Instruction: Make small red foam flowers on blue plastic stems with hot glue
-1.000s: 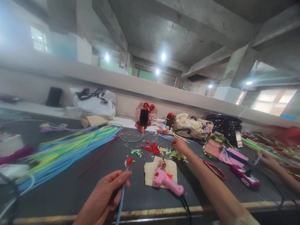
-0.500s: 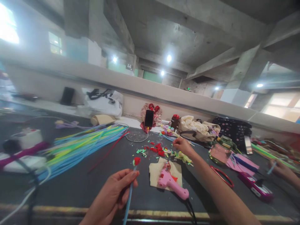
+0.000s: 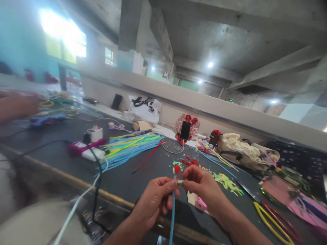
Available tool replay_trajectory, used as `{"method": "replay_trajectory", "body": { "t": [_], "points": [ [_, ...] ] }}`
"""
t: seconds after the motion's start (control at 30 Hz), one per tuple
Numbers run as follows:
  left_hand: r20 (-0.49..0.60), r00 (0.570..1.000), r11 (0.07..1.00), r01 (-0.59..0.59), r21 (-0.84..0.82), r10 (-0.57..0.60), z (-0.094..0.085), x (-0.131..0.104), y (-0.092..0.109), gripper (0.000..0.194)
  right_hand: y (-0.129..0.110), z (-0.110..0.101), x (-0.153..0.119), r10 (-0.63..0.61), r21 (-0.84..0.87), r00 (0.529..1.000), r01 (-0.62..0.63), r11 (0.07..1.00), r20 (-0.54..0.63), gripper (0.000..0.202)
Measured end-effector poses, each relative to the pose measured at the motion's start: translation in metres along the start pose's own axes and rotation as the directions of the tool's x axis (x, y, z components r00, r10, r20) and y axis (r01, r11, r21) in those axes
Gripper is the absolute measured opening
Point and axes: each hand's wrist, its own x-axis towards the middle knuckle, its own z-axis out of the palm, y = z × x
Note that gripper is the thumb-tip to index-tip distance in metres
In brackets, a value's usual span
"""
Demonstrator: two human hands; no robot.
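Observation:
My left hand is closed around a light blue pipe cleaner, held upright with a small red-and-green flower head at its top. Just right of the stem, my right hand pinches a short light green piece against or very near it; whether they touch I cannot tell. Beyond the hands lie red snippets and a heap of yellow-green snippets. Mostly hidden under my right forearm is a pink glue gun on a cream pad.
A bundle of coloured pipe cleaners lies left, beside a power strip with trailing cords. A phone leans at the back. Scissors with yellow handles lie right, near a bottle. Another person's blurred arm shows far left.
My right hand has come back from the snippets to my left hand, bringing a light green piece. The view has swung left; the glue gun is now mostly covered.

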Motion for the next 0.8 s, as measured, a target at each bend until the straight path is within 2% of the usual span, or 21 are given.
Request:
{"method": "replay_trajectory", "body": {
  "t": [0.23, 0.4, 0.6, 0.8],
  "points": [
    [-0.018, 0.999, 0.997, -0.033, 0.065, 0.034, 0.006, -0.004, 0.005, 0.025, 0.006, -0.002, 0.002, -0.028, -0.013, 0.997, 0.029, 0.999, 0.065, 0.010],
    [-0.009, 0.999, 0.992, -0.038, 0.118, 0.039, 0.007, -0.006, 0.006, 0.021, 0.009, -0.004, 0.002, 0.038, 0.054, 0.997, -0.042, 0.998, 0.070, 0.008],
    [0.037, 0.999, 0.997, -0.010, 0.071, 0.007, 0.005, -0.007, 0.005, 0.020, 0.012, -0.007, 0.003, 0.108, 0.239, 0.956, -0.176, 0.955, 0.271, 0.014],
    [0.049, 0.999, 0.997, 0.017, 0.074, -0.021, 0.005, -0.008, 0.006, 0.020, 0.020, -0.011, 0.006, 0.174, 0.318, 0.913, -0.300, 0.899, 0.370, 0.014]
  ]
}}
